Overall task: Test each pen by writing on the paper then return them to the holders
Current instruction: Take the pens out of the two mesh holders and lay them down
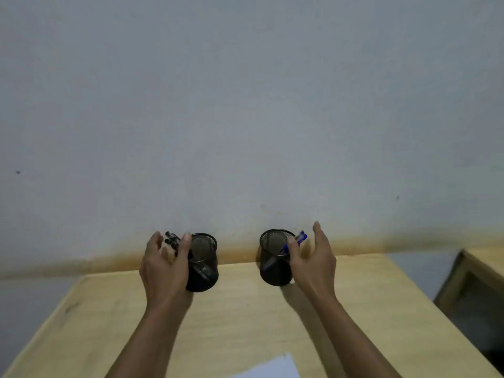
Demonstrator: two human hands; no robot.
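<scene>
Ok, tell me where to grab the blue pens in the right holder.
Pinch the blue pens by their capped tops, coming from above on the right. They lean over the rim of the right mesh holder there; mesh walls block lower access.

The paper (pixel 268 368) is cut off by the bottom edge; the left hand (pixel 163 266) hides part of the black pens (pixel 172 239).

Bare counter (pixel 231 317) open at lower centre, gap between two mesh holders (pixel 203 261) (pixel 275 257), wall (pixel 245 118) close behind, paper (pixel 272 368) at bottom edge

Pale grey wall (pixel 245 105) (stained along base), light wooden table (pixel 245 323).
</scene>
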